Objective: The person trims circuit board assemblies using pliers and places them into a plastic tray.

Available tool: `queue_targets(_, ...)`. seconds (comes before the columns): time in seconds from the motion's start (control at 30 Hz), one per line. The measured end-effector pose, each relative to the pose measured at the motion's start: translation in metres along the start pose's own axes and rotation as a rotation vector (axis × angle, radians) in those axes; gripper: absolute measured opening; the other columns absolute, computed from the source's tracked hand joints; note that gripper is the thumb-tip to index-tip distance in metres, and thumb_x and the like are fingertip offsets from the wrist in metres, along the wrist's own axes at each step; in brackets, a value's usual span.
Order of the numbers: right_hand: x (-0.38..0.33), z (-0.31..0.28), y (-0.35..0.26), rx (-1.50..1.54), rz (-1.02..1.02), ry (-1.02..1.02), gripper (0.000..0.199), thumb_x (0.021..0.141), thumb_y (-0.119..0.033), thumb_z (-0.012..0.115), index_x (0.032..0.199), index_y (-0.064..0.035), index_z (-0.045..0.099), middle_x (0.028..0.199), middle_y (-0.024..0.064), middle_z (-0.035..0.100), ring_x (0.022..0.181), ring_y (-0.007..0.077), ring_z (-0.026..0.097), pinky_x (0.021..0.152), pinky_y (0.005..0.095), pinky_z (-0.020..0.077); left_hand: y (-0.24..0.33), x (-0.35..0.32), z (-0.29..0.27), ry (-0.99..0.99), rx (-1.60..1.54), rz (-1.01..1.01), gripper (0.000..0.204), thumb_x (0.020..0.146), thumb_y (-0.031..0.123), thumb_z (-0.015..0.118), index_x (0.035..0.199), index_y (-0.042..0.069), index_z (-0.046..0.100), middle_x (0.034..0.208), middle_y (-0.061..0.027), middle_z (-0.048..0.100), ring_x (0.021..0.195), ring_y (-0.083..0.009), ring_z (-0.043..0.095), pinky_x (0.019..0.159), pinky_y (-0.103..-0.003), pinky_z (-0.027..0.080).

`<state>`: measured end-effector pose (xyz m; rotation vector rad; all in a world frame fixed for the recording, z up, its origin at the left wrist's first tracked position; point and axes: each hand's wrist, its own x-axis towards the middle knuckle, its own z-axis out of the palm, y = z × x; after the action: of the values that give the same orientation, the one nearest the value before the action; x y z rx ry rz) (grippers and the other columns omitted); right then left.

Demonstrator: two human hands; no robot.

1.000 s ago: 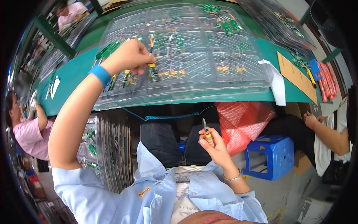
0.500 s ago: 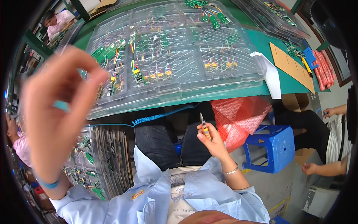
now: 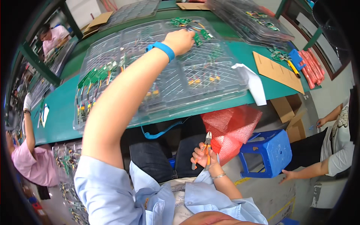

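Observation:
Stretched far forward over the clear plastic trays [image 3: 221, 89], my left hand [image 3: 180, 42] wears a blue wristband. Its curled fingers are at the wires of several small green circuit boards [image 3: 203, 35] lying on top. The fingertips are partly hidden, so I cannot make out what they pinch. Low over my lap, my right hand [image 3: 204, 159] is closed round diagonal cutters [image 3: 208, 139] with orange and grey handles, jaws pointing up. More wired circuit boards [image 3: 95, 75] lie on the left part of the trays, with my forearm beside them.
White paper [image 3: 257, 86] hangs over the green table's [image 3: 60, 120] front edge. A cardboard sheet [image 3: 277, 71] lies right of the trays. Red bubble wrap [image 3: 232, 127] and a blue stool [image 3: 268, 153] are below. Co-workers sit at both sides; more trays [image 3: 247, 22] are stacked behind.
My left hand has moved from the near left up to the circuit boards at the back of the trays. The cutters in my right hand have turned and show their jaws and both handles.

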<state>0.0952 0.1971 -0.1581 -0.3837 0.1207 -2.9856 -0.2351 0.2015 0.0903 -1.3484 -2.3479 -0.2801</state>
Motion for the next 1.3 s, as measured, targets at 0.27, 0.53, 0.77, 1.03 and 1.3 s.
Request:
queue_targets(0.27,0.002,-0.006,-0.007,-0.033,-0.010,0.182,0.033,0.081,-0.023,0.050,0.110,-0.0095,0.043,0.090,0.0084,0.047,0.086,0.0204,0.046,0.080,0.0415,0.0399,0.003,0.028,0.009,-0.228,-0.047,-0.075,0.025,0.078,0.027,0.047,0.091,0.009,0.058,0.088,-0.0101,0.062,0.080,-0.0299,0.058,0.071,-0.038,0.046)
queue_targets(0.53,0.003,-0.012,-0.010,0.045,-0.049,0.289,0.030,0.079,-0.019,0.048,0.107,-0.0102,0.043,0.087,0.0077,0.048,0.085,0.0212,0.047,0.083,0.0461,0.0386,-0.028,0.028,0.006,-0.134,-0.219,-0.167,0.025,0.077,0.021,0.043,0.093,0.009,0.059,0.086,-0.0088,0.063,0.075,-0.0311,0.057,0.067,-0.037,0.046)
queue_targets(0.77,-0.001,-0.016,-0.014,0.081,-0.059,0.301,0.029,0.079,-0.017,0.047,0.107,-0.0104,0.043,0.087,0.0079,0.048,0.085,0.0214,0.047,0.083,0.0463,0.0391,-0.038,0.038,-0.030,0.235,-0.579,-0.352,0.027,0.080,0.021,0.043,0.094,0.004,0.059,0.073,-0.0084,0.062,0.061,-0.0191,0.059,0.059,-0.030,0.048)
queue_targets(1.03,0.004,-0.011,-0.011,0.005,-0.016,0.292,0.027,0.079,-0.016,0.048,0.105,-0.0125,0.044,0.080,0.0049,0.047,0.076,0.0175,0.045,0.077,0.0420,0.0394,-0.054,0.014,-0.104,0.383,-1.490,-0.097,0.027,0.087,0.017,0.041,0.105,-0.001,0.051,0.077,-0.0107,0.057,0.063,-0.0164,0.058,0.054,-0.021,0.048)
queue_targets(1.3,-0.085,-0.029,-0.176,-0.185,0.004,0.041,0.012,0.078,-0.011,0.054,0.087,-0.0148,0.046,0.066,0.0000,0.047,0.055,0.0114,0.038,0.058,0.0284,0.0336,0.014,-0.123,-0.194,0.400,-1.304,-0.039,0.021,0.085,0.015,0.047,0.092,-0.002,0.056,0.064,-0.0116,0.060,0.054,-0.0161,0.059,0.051,-0.023,0.050)
